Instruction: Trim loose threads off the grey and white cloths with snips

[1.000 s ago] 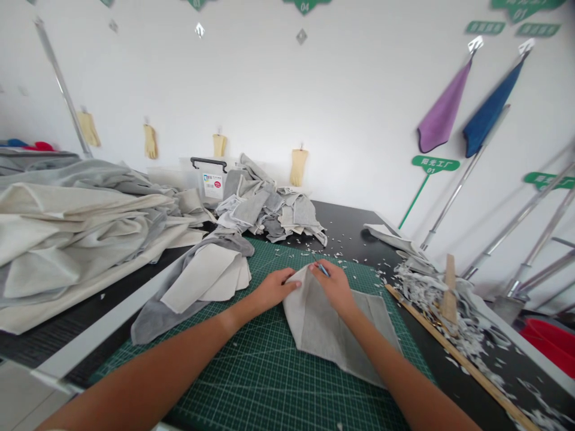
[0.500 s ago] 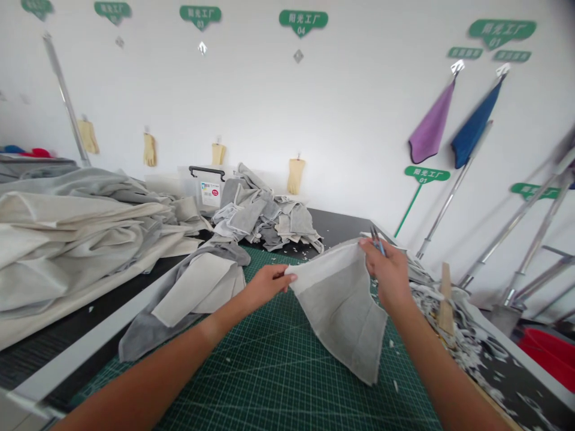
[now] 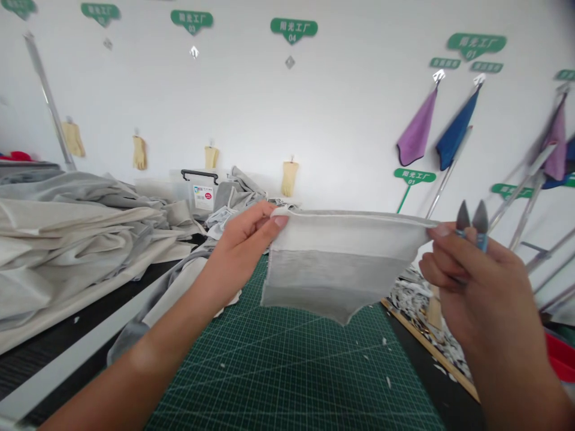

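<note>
so the gray cloth point(image 3: 336, 272) is strung up mid-frame, above the green cutting mat point(image 3: 291, 371); left hand point(image 3: 251, 233) has the top left corner pinched, right hand point(image 3: 476, 269) seems to pinch the top right one while also gripping the snips point(image 3: 481, 220), blades up and apart.

my worry is that right hand doing two jobs; if the wrist rolls inward, those gaping points could nick the cloth, or the thumb could lose its corner because the grip is shared; pull too hard and the thin fabric might stretch out of line; lower it onto the mat and the pale bits there could cling; the scrap heap point(image 3: 411, 299) at right looks easy to brush with a sleeve or elbow too.

headcount: one cloth held, one pair of snips, two hands, one mat; two wooden sticks right of center, a long one point(image 3: 431, 347) beside the mat and a shorter one point(image 3: 434, 311) in the scraps; four yellow gloves point(image 3: 290, 178) on the wall; one clear box point(image 3: 204, 197) with a black handle; five big green signs point(image 3: 293, 29) across the top; the cloth pile point(image 3: 81, 239) on the worktop point(image 3: 444, 407) at left is too jumbled to count
</note>
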Motion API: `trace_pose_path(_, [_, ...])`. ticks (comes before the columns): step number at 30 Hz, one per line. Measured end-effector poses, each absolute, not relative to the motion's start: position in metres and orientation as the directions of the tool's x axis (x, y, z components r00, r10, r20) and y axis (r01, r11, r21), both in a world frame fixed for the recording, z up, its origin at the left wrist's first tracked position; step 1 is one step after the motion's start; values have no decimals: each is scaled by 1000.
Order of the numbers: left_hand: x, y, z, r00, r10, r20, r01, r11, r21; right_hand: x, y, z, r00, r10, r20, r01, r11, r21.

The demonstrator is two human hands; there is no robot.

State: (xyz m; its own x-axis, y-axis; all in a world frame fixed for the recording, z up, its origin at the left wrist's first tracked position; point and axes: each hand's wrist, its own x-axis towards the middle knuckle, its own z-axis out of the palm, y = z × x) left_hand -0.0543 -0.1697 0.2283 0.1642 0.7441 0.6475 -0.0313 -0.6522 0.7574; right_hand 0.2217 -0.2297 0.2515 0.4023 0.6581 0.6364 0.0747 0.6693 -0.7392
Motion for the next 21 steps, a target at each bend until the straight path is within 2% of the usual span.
trace_pose_path(2, [-53, -162, 218, 246, 803, 543, -84, -540, 837, 227, -225, 241, 380, 732, 566, 58, 592, -804])
trace_pose_path(5, [-48, -134, 181, 389, 864, 320, -79, -315, 946, 241, -200, 203, 306, 875, 376, 33, 384, -923])
trace_pose_path(9, [-37, -88, 104, 420, 907, 20, 86, -62, 994, 259, -155, 131, 235, 963, 128, 96, 108, -989])
trace_pose_path(11, [-31, -71, 67, 396, 916, -58, 152, -3, 988, 263, -138, 100, 217, 976, -21, 147, -54, -988])
trace_pose_path(14, [-25, -56, 28, 377, 926, 7, 244, -106, 964, 262, -130, 75, 248, 967, -66, 216, -122, -969])
trace_pose_path(17, [-23, -48, 16, 366, 920, 139, 338, -271, 901, 256, -130, 71, 282, 959, 38, 350, -66, -935])
trace_pose_path(21, [-20, -38, 17, 330, 917, 224, 484, -368, 794, 240, -124, 70, 197, 965, 171, 501, 51, -864])
